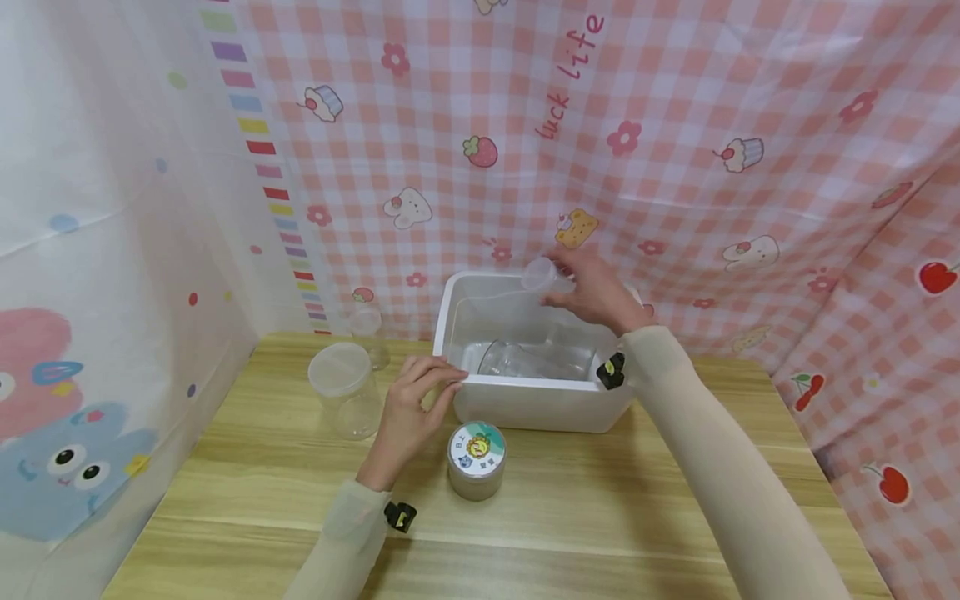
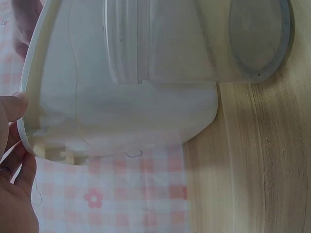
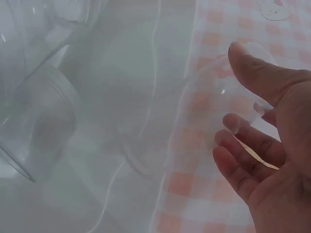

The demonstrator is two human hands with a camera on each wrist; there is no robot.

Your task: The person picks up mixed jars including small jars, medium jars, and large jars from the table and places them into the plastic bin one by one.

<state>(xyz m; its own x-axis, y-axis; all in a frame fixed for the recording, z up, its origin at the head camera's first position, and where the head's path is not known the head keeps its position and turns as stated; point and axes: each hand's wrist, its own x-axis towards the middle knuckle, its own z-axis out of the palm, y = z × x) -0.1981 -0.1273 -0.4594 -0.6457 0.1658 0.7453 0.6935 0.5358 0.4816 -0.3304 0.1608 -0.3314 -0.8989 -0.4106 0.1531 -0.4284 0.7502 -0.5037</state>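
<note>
A white plastic bin (image 1: 543, 406) stands on the wooden table, with clear jars (image 1: 525, 360) lying inside. My left hand (image 1: 420, 392) grips its near left rim; in the left wrist view the fingers (image 2: 17, 104) lie at the rim. Over the bin's back rim, my right hand (image 1: 600, 293) holds a small clear jar with a translucent lid (image 1: 538, 273), its thumb on one side and fingers on the other. The jar is see-through and its outline is faint in the right wrist view. Near my left hand stands a round container with a cartoon label (image 1: 477, 458).
Left of the bin, a large clear jar with a frosted lid (image 1: 341, 371) stands upright, and a slimmer clear jar (image 1: 367, 329) is behind it. A pink checked cloth (image 1: 480, 217) hangs close behind the bin. Bare wood (image 1: 570, 508) shows in front.
</note>
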